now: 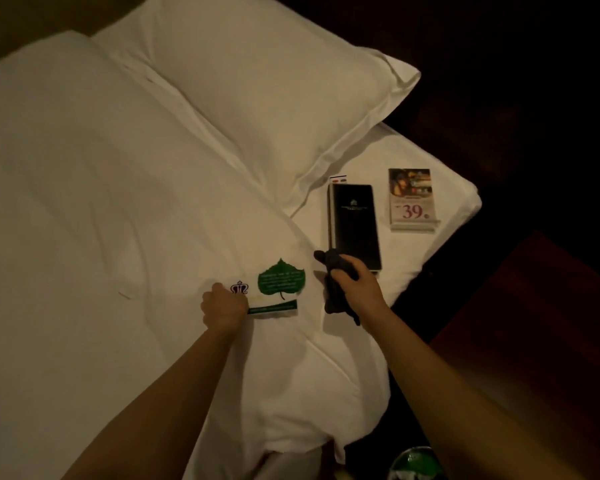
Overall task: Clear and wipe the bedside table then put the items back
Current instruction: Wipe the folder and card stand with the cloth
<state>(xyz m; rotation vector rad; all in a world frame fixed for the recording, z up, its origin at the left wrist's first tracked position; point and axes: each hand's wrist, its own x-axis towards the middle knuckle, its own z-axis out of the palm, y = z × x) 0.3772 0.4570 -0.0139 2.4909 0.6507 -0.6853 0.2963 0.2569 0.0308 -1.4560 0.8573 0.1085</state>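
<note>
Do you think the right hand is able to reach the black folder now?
Probably yes: the right hand is at the near end of the black folder, nothing between, though it grips a dark cloth.

**What Is Hard to See**

The left hand (pixel 224 306) covers one corner of the white paper card with a green leaf (pixel 278 289). The tiny words on the leaf are too small to read. The right hand (pixel 354 278) hides the middle of the dark crumpled cloth (pixel 335 301) and a bottom corner of the flat black booklet (pixel 354 220). A shiny green and white thing (pixel 414 462) is cut off by the bottom edge.
</note>
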